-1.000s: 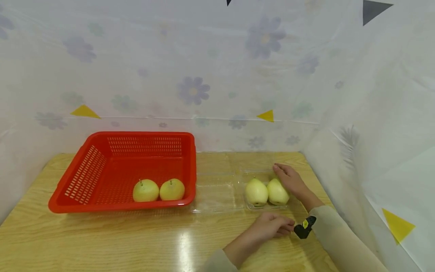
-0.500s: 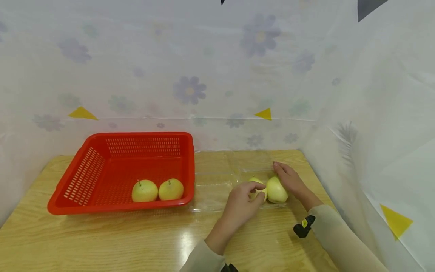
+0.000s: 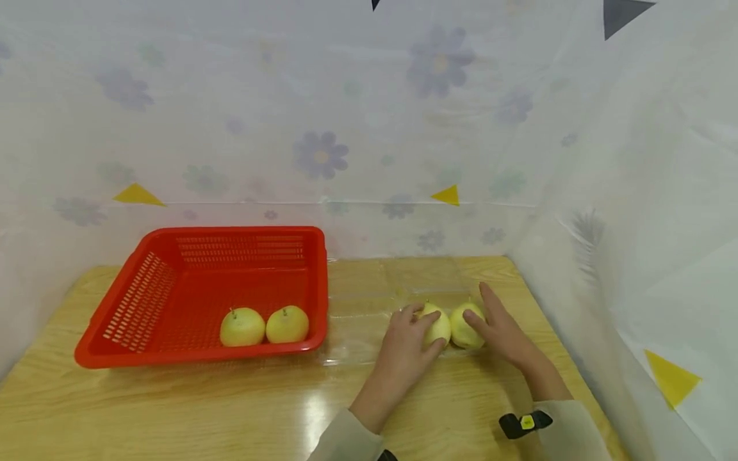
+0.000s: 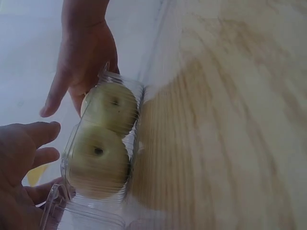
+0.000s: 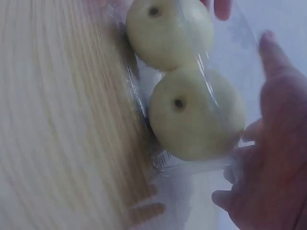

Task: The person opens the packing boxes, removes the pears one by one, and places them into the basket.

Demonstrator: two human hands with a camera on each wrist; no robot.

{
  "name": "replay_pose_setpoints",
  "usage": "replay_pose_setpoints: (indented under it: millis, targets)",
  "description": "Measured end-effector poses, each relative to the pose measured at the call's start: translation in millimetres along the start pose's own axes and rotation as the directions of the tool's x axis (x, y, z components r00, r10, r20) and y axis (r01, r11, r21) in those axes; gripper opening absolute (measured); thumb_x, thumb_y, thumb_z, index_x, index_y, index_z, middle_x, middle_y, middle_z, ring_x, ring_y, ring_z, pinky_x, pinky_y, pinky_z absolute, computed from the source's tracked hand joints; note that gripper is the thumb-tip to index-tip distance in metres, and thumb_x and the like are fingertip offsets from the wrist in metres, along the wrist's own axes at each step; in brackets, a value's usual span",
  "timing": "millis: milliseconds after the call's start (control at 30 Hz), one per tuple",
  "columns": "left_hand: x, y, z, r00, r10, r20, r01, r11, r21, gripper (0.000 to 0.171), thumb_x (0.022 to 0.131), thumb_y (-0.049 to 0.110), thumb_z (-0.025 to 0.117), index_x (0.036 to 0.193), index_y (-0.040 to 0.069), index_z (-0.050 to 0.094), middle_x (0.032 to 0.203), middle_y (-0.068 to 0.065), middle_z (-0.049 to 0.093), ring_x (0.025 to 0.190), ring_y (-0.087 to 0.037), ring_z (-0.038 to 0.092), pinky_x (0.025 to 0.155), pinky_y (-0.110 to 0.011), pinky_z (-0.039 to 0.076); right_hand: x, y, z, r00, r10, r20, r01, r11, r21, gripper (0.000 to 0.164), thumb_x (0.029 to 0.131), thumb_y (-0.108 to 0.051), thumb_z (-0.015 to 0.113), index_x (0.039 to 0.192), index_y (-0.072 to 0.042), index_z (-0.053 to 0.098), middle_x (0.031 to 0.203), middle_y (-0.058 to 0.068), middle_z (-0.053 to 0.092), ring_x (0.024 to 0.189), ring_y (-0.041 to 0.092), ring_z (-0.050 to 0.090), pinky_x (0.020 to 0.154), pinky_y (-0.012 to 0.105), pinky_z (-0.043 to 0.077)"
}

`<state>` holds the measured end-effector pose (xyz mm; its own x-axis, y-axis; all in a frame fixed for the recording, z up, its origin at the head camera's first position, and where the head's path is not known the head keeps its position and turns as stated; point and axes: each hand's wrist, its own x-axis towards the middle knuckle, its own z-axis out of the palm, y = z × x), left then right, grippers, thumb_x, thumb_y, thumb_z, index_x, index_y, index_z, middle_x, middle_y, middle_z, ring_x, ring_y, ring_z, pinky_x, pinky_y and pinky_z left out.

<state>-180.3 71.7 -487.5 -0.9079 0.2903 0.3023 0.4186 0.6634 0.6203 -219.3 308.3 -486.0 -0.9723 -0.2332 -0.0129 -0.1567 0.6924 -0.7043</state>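
Note:
Two pale yellow-green pears, a left one (image 3: 439,330) and a right one (image 3: 466,334), sit side by side in a clear plastic clamshell box (image 4: 136,163). Its ribbed wall crosses in front of them in the left wrist view. My left hand (image 3: 401,349) is at the left pear, fingers spread and slightly bent over its side; whether they touch it I cannot tell. On the other side, my right hand (image 3: 507,336) is by the right pear, thumb and fingers apart. In the right wrist view, that hand's fingers (image 5: 249,158) are beside the box's end.
A red plastic basket (image 3: 319,282) stands at the left, holding two more pears (image 3: 243,328). Between basket and box lies more clear plastic packaging (image 3: 360,323). The wooden table (image 3: 230,410) ends against a flowered sheet (image 3: 357,128) at the back and right.
My left hand has come up from the table's front to the left pear. My right hand has drawn back slightly and turned, its thumb now in front of the right pear.

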Motion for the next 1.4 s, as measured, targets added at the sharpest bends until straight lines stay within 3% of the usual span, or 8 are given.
replay_pose_setpoints:
  millis: [133,233,367,500,933,1100,1233,1400]
  targets:
    - [-1.9,-1.0,2.0,1.000,0.004,-0.003,-0.004,0.999,0.054,0.044,0.094,0.042,0.068,0.133,0.023,0.065,0.146,-0.008,0.051,0.122,-0.025,0.051,0.100,-0.038,0.050,-11,-3,10,1.000,0.006,0.002,-0.006,0.996,-0.094,0.110,0.092,-0.047,0.068,0.158,-0.008,-0.011,0.165,0.022,-0.010,0.150,0.048,-0.006,0.111,0.075,0.014]
    - [-3.0,-0.4,2.3,1.000,0.013,-0.006,-0.013,0.999,0.041,0.040,0.093,0.039,0.069,0.130,0.022,0.066,0.146,-0.011,0.051,0.121,-0.025,0.051,0.102,-0.041,0.049,-16,-4,12,0.999,0.019,-0.032,-0.024,0.987,-0.157,0.120,0.084,-0.049,0.076,0.159,-0.009,-0.009,0.166,0.019,-0.010,0.150,0.048,-0.004,0.109,0.077,0.014]
    - [-4.0,1.3,3.6,1.000,0.024,-0.005,-0.024,0.999,0.027,0.037,0.092,0.036,0.071,0.126,0.022,0.065,0.146,-0.012,0.051,0.123,-0.025,0.051,0.105,-0.043,0.047,-23,-1,10,0.999,0.017,-0.027,-0.021,0.990,-0.138,0.127,0.078,-0.043,0.083,0.159,-0.007,-0.008,0.165,0.019,-0.013,0.149,0.050,-0.007,0.106,0.080,0.008]
    - [-2.2,3.3,4.8,0.999,0.037,-0.002,-0.037,0.997,0.063,0.039,0.090,0.037,0.074,0.125,0.023,0.063,0.145,-0.012,0.051,0.125,-0.026,0.051,0.106,-0.045,0.046,-25,2,11,1.000,0.007,0.001,-0.007,0.997,-0.079,0.133,0.073,-0.039,0.088,0.158,-0.005,-0.008,0.164,0.020,-0.014,0.149,0.049,-0.009,0.108,0.079,0.010]
    - [6.8,9.0,8.9,0.999,0.010,0.041,-0.018,0.981,0.192,0.042,0.089,0.041,0.074,0.121,0.023,0.057,0.144,-0.013,0.052,0.121,-0.028,0.055,0.100,-0.047,0.048,-22,11,12,0.999,-0.032,-0.003,0.032,0.999,-0.031,0.131,0.074,-0.036,0.088,0.159,-0.009,-0.007,0.165,0.024,-0.004,0.149,0.051,0.006,0.110,0.074,0.018]
    - [8.9,11.2,12.6,0.999,-0.021,0.047,0.008,0.969,0.246,0.062,0.087,0.045,0.074,0.139,0.020,0.051,0.144,-0.012,0.052,0.121,-0.027,0.055,0.095,-0.045,0.049,-22,11,13,1.000,-0.022,-0.020,0.021,0.999,-0.042,0.132,0.072,-0.037,0.089,0.158,0.000,-0.005,0.163,0.029,0.002,0.147,0.053,0.014,0.109,0.073,0.023]
    - [10.3,10.8,14.2,0.998,-0.048,0.049,0.032,0.960,0.277,0.084,0.088,0.050,0.072,0.153,0.011,0.037,0.143,-0.009,0.054,0.123,-0.026,0.053,0.096,-0.043,0.049,-21,11,15,1.000,-0.009,-0.026,0.008,0.998,-0.058,0.131,0.073,-0.040,0.088,0.157,0.004,-0.003,0.163,0.031,0.004,0.146,0.053,0.018,0.109,0.071,0.027]
    - [11.6,10.6,13.5,0.998,-0.043,0.040,0.029,0.951,0.307,0.088,0.087,0.056,0.070,0.151,0.002,0.039,0.139,-0.009,0.056,0.123,-0.025,0.053,0.096,-0.041,0.049,-20,9,13,1.000,-0.008,-0.030,0.006,0.999,-0.050,0.131,0.073,-0.039,0.088,0.157,0.003,-0.004,0.163,0.030,0.004,0.146,0.052,0.018,0.109,0.070,0.028]
